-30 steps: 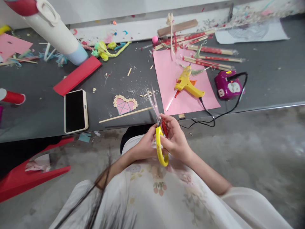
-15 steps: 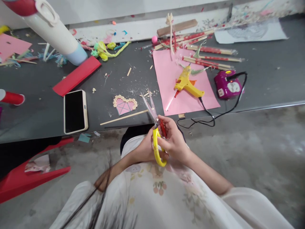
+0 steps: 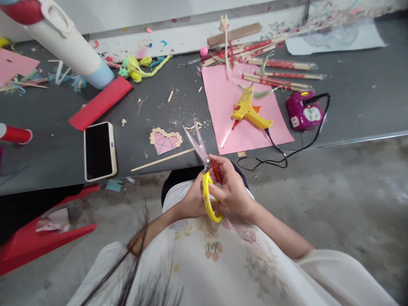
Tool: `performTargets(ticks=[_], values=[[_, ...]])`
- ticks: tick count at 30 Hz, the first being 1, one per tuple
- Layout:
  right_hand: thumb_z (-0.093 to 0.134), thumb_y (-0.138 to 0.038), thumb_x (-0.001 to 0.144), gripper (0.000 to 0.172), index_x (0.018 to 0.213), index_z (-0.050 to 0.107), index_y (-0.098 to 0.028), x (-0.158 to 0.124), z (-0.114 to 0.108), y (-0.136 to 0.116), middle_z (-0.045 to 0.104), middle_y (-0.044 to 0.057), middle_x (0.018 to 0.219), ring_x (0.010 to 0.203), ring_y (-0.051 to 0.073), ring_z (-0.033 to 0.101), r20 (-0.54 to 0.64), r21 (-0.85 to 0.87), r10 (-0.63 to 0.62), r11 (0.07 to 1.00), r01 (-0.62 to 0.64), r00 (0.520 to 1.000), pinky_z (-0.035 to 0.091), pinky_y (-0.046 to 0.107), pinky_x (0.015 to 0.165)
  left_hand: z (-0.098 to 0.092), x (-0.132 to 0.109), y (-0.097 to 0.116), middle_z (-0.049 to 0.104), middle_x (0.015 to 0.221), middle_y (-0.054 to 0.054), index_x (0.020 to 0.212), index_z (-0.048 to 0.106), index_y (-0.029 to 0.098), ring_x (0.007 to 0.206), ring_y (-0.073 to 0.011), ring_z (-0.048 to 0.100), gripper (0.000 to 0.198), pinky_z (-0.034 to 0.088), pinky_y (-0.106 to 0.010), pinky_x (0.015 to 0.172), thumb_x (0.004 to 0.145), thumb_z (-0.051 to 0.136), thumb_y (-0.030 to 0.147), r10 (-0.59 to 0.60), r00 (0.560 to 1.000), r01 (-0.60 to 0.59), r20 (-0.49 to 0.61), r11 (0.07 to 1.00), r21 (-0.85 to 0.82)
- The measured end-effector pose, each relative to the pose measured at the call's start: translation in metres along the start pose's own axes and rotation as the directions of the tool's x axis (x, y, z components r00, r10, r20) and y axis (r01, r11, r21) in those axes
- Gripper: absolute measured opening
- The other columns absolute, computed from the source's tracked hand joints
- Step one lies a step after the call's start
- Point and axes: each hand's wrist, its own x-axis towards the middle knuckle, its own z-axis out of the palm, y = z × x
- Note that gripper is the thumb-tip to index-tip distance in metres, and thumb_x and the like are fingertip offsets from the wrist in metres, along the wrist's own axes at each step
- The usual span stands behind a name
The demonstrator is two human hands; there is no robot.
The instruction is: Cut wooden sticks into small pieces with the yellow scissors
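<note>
A pair of scissors [image 3: 208, 195] with a yellow handle loop and a red part is held upright over my lap, its blades apart in a V toward the table. My right hand [image 3: 236, 189] is closed around the handle, its fingers by the red part. From the other side, my left hand [image 3: 193, 197] is closed on the yellow loop; some of its fingers are hidden behind it. Just past the blades, a thin wooden stick [image 3: 162, 160] lies near the table edge. Close by is a pink heart-shaped card [image 3: 164, 144], its upper edge lined with small pale wooden bits.
A yellow glue gun [image 3: 250, 110] lies on pink paper [image 3: 219, 110], its cord running over the table edge near a purple power box [image 3: 302, 111]. Red-wrapped stick bundles [image 3: 280, 63] lie behind. Leftward are a phone [image 3: 100, 151], red strip [image 3: 102, 104] and leaning bottle [image 3: 73, 49].
The scissor blades have swung slightly left and stand a little further apart. Both hands keep their hold. The whole view has shifted slightly.
</note>
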Motion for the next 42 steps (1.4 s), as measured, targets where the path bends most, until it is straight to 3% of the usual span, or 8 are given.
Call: performTargets(ticks=[11,14,16,19,23,28,32,42], values=[[0.07,-0.028,0.079,0.064,0.135,0.038,-0.023,0.003,-0.01,0.002,0.059,0.004,0.102,0.084,0.014,0.058,0.023,-0.045,0.032,0.998,-0.031,0.999,0.05,0.03,0.078,-0.004,0.011,0.014,0.059,0.127,-0.01,0.13,0.05,0.024,0.119,-0.0311,0.058,0.08,0.049,-0.045,0.103,0.059,0.084,0.039,0.029,0.997,-0.032,0.071,0.998,0.049],[0.068,-0.031,0.081,0.063,0.135,0.038,-0.023,0.004,-0.019,0.0,0.056,0.003,0.099,0.078,0.013,0.054,0.018,-0.096,0.034,0.995,-0.032,0.999,0.049,0.029,0.076,-0.019,0.003,0.017,0.06,0.126,-0.011,0.131,0.051,0.022,0.114,-0.0277,0.06,0.078,0.05,-0.041,0.098,0.061,0.083,0.034,0.033,0.999,-0.025,-0.03,0.97,0.243],[0.068,-0.031,0.081,0.061,0.134,0.038,-0.023,0.004,-0.026,-0.002,0.055,0.002,0.096,0.075,0.012,0.051,0.02,-0.141,0.039,0.989,-0.036,0.999,0.048,0.028,0.072,-0.029,-0.004,0.024,0.065,0.118,-0.008,0.124,0.058,0.022,0.103,-0.0204,0.063,0.051,0.052,-0.035,0.093,0.075,0.072,0.028,0.124,0.99,-0.079,-0.063,0.873,0.481],[0.068,-0.029,0.08,0.061,0.134,0.039,-0.023,0.001,-0.031,-0.004,0.054,0.001,0.095,0.074,0.012,0.049,0.041,-0.197,0.046,0.98,-0.037,0.998,0.047,0.027,0.071,-0.038,-0.008,0.041,0.068,0.094,-0.004,0.105,0.066,0.02,0.078,-0.0124,0.062,0.022,0.052,-0.025,0.074,0.084,0.062,0.018,0.451,0.881,-0.208,-0.141,0.638,0.741],[0.069,-0.028,0.08,0.064,0.136,0.037,-0.025,-0.002,-0.032,-0.009,0.055,0.002,0.097,0.073,0.012,0.047,0.101,-0.22,0.064,0.975,-0.04,0.993,0.047,0.028,0.073,-0.042,-0.003,0.055,0.067,0.101,-0.006,0.11,0.064,0.02,0.093,-0.0173,0.061,0.027,0.052,-0.029,0.079,0.083,0.066,0.02,0.732,0.664,-0.122,-0.15,0.304,0.945],[0.071,-0.032,0.079,0.066,0.135,0.037,-0.026,-0.006,-0.03,-0.013,0.054,0.002,0.094,0.073,0.013,0.048,0.125,-0.268,0.036,0.963,-0.001,0.991,0.047,0.03,0.072,-0.047,0.003,0.05,0.071,0.092,-0.006,0.105,0.065,0.018,0.085,-0.0155,0.064,0.017,0.05,-0.027,0.08,0.089,0.057,0.017,0.719,0.695,-0.16,-0.008,0.165,0.973],[0.072,-0.034,0.078,0.066,0.134,0.038,-0.025,-0.006,-0.027,-0.014,0.056,0.004,0.095,0.077,0.015,0.05,0.116,-0.309,0.005,0.951,0.031,0.993,0.048,0.032,0.074,-0.049,0.002,0.045,0.073,0.083,-0.005,0.102,0.067,0.017,0.076,-0.013,0.067,0.019,0.05,-0.023,0.073,0.092,0.051,0.014,0.755,0.654,-0.191,0.044,0.109,0.975],[0.077,-0.031,0.071,0.076,0.135,0.038,-0.023,-0.007,-0.028,-0.018,0.057,0.008,0.105,0.089,0.02,0.054,0.113,-0.341,-0.021,0.938,0.059,0.993,0.048,0.036,0.08,-0.05,-0.002,0.05,0.07,0.065,0.0,0.071,0.068,0.018,0.062,-0.0092,0.064,0.028,0.046,-0.018,0.059,0.092,0.05,0.019,0.724,0.69,-0.163,-0.017,0.178,0.97]])
